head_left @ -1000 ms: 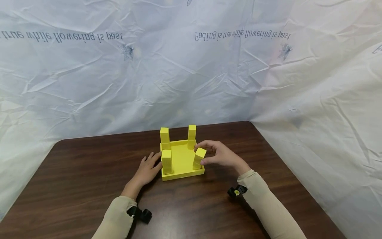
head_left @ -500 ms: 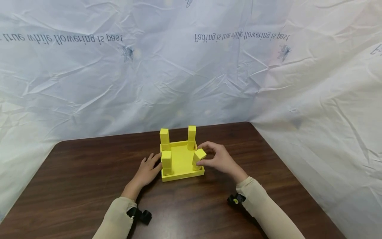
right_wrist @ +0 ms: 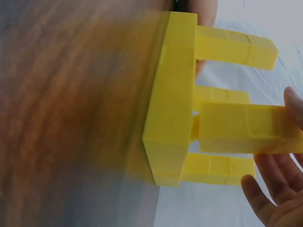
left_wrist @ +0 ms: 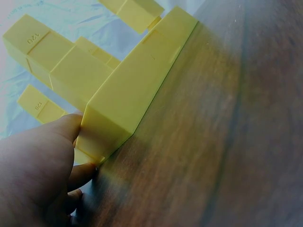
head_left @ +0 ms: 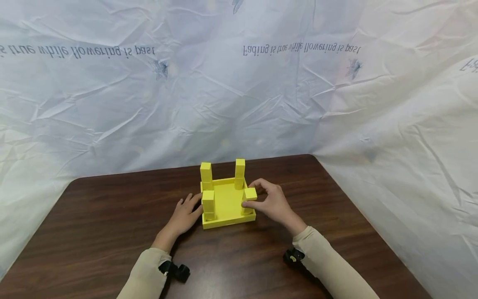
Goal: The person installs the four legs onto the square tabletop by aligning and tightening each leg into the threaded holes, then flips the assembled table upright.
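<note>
A shallow yellow tray with a raised rim lies on the table, with square yellow posts standing at its corners. My right hand pinches the front right post between thumb and fingers near its top. In the right wrist view, a narrow neck shows between that post and the tray rim. My left hand rests on the table, its thumb and extended fingers touching the tray's left side by the front left post. Raised digits mark a post in the left wrist view.
Behind the tray stand the back left post and the back right post. A dark wood table spreads around the tray. Pale printed sheeting hangs behind the table and along its right side.
The right hand has shifted slightly left and turned the front right post, whose top now sits squarer and straighter. The left hand stays at the tray's side.
</note>
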A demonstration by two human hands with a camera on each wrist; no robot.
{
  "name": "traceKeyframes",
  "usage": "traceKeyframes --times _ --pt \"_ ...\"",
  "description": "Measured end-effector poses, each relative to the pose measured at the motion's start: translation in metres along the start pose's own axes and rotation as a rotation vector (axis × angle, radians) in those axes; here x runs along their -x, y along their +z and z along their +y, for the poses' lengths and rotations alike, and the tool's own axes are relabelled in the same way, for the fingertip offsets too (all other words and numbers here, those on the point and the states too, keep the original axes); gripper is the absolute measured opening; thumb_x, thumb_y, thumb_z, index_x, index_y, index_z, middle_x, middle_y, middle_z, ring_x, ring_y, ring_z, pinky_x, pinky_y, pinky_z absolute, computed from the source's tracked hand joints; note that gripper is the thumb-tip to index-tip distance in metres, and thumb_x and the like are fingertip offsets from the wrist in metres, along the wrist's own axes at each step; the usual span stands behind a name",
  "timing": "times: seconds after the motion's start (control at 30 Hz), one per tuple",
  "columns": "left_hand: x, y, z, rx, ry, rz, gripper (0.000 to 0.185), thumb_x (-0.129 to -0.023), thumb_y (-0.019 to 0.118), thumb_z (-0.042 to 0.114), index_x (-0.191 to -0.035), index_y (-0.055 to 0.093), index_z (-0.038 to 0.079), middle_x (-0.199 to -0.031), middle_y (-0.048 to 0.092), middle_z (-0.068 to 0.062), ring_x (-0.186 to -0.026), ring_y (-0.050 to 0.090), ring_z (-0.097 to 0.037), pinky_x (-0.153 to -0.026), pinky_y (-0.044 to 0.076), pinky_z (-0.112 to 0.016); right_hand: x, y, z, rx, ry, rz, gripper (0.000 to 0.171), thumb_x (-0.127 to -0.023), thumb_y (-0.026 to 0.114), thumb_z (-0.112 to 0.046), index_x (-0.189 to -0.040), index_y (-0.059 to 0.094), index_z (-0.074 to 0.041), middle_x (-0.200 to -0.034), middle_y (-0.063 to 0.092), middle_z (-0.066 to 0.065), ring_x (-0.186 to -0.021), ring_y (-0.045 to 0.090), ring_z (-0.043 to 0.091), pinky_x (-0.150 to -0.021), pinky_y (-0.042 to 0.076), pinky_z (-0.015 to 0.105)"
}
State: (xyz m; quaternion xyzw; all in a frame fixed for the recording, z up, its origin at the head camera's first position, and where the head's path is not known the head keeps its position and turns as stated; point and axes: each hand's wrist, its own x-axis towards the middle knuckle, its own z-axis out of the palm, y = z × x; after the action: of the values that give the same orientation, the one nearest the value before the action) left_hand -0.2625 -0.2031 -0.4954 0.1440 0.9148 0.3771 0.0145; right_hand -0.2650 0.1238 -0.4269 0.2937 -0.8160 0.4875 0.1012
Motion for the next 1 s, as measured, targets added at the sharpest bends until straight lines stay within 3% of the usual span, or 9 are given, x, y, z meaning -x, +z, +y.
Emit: traceKeyframes --times 0.13,0.27,0.43,0.6,0.67,0.77,0.87,1.0 --pt "0.000 0.002 0.000 -0.006 0.005 0.004 0.058 -0.115 0.047 0.034 -0.165 0.035 0.008 -0.167 0.035 -0.022 -0.160 0.012 -0.045 -0.126 -0.001 -0.066 0.001 0.003 0.000 0.021 0.001 0.006 0.042 -0.082 0.095 -0.021 -0.116 0.070 -0.014 -0.102 0.070 -0.003 -0.090 0.067 0.019 -0.079 0.059 0.049" --pt "0.001 0.002 0.000 -0.001 0.003 0.002 0.059 -0.115 0.047 0.035 -0.166 0.034 0.009 -0.168 0.034 -0.021 -0.160 0.011 -0.044 -0.126 -0.002 -0.066 -0.001 -0.004 0.002 0.006 0.026 -0.073 0.059 -0.083 0.094 -0.026 -0.134 0.066 -0.013 -0.125 0.070 0.008 -0.108 0.067 0.027 -0.091 0.056 0.061" --pt "0.001 0.001 0.000 0.004 0.007 0.004 0.059 -0.115 0.046 0.034 -0.166 0.033 0.007 -0.168 0.034 -0.022 -0.160 0.010 -0.045 -0.126 -0.002 -0.066 -0.014 -0.025 0.010 -0.162 0.028 -0.287 0.069 -0.088 0.089 -0.016 -0.149 0.057 -0.009 -0.147 0.060 0.018 -0.133 0.058 0.032 -0.105 0.049 0.062" --pt "0.001 0.001 0.000 0.000 0.004 0.006 0.058 -0.115 0.046 0.032 -0.165 0.034 0.007 -0.167 0.035 -0.023 -0.160 0.011 -0.045 -0.126 -0.002 -0.066 -0.031 -0.040 0.022 -0.312 -0.017 -0.538 0.067 -0.093 0.083 -0.007 -0.153 0.053 -0.005 -0.154 0.054 0.020 -0.144 0.050 0.026 -0.112 0.048 0.047" --pt "0.001 0.001 0.000 -0.003 0.007 0.007 0.058 -0.115 0.046 0.032 -0.165 0.034 0.006 -0.167 0.035 -0.024 -0.159 0.011 -0.047 -0.125 -0.001 -0.067 -0.037 -0.041 0.026 -0.335 -0.041 -0.614 0.065 -0.096 0.080 -0.008 -0.154 0.052 -0.004 -0.153 0.053 0.022 -0.142 0.051 0.023 -0.109 0.049 0.040" --pt "0.001 0.000 0.001 -0.003 0.019 0.011 0.058 -0.115 0.046 0.033 -0.165 0.034 0.006 -0.166 0.035 -0.025 -0.159 0.012 -0.048 -0.125 -0.001 -0.068 -0.043 -0.040 0.030 -0.369 -0.069 -0.676 0.058 -0.098 0.077 -0.008 -0.152 0.054 -0.002 -0.147 0.057 0.024 -0.134 0.055 0.022 -0.094 0.052 0.036" --pt "0.001 0.000 0.001 0.001 0.021 0.015 0.058 -0.115 0.046 0.034 -0.165 0.034 0.006 -0.167 0.035 -0.024 -0.159 0.012 -0.047 -0.125 -0.001 -0.067 -0.046 -0.039 0.031 -0.383 -0.085 -0.687 0.053 -0.099 0.076 -0.007 -0.148 0.057 0.002 -0.140 0.061 0.024 -0.129 0.057 0.022 -0.083 0.050 0.037" --pt "0.001 0.000 0.000 0.000 0.016 0.013 0.057 -0.115 0.047 0.032 -0.165 0.035 0.006 -0.166 0.036 -0.024 -0.159 0.012 -0.047 -0.125 0.000 -0.067 -0.047 -0.037 0.031 -0.394 -0.072 -0.666 0.051 -0.098 0.077 -0.006 -0.145 0.059 0.003 -0.136 0.064 0.020 -0.130 0.058 0.021 -0.087 0.052 0.039"
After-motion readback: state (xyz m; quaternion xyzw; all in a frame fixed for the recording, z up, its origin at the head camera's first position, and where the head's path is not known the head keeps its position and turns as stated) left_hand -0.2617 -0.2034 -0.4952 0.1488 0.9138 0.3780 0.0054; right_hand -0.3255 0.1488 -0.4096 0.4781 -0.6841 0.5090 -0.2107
